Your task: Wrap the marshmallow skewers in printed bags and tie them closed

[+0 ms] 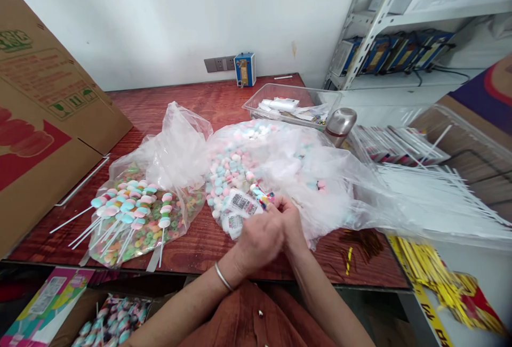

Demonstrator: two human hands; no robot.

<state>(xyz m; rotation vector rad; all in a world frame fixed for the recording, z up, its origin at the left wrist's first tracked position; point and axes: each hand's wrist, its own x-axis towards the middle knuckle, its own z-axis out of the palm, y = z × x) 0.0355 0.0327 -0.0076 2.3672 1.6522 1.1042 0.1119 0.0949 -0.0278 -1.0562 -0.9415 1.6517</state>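
Close together above the table's front edge, my left hand (260, 240) and my right hand (291, 223) are both closed. From between them a marshmallow skewer in a printed clear wrapper (259, 195) points up and left; its lower end is hidden by my fingers. Whether a tie is pinched there too, I cannot make out. Behind my hands lies a big clear bag of pastel marshmallows (224, 176). White printed labels (242, 203) rest on its front. To the left, several unwrapped marshmallow skewers (128, 203) lie on a clear bag of ring-shaped candies (176, 230).
A cardboard box (48, 96) stands at left. At the back are a plastic tray (260, 96) and a steel flask (340, 126). White sticks (440, 192) lie at right, with gold ties (364, 243) near the front edge. Below, an open box holds wrapped skewers (116, 320).
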